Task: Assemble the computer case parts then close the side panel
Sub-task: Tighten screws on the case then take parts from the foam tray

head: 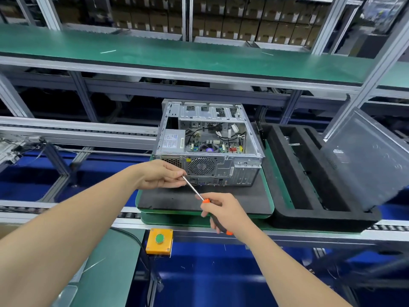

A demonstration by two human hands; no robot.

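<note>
Two hands hold one screwdriver (193,189) just in front of the computer case (208,140). The right hand (225,211) grips the orange and black handle with curled fingers. The left hand (161,173) pinches the metal shaft near its tip, close to the rear panel of the case.

The case is a silver metal chassis that lies on its side, with the open side up. Its rear panel faces the person and shows a round fan grille, a honeycomb vent, a row of ports and expansion slots at the right. Inside are a grey power supply with a label at the left, a motherboard with a cooler, several cables, and drive bays at the far end.

The case stands on a dark foam pad (232,200), which lies on a green tray (172,218). A strip of pad shows between the rear panel and the front edge of the pad, and the hands are above this strip. Just beside the tray at the right is a black foam holder (314,219) with long slots. The grey side panel (365,160) leans tilted at its right side, well apart from the case.
</note>
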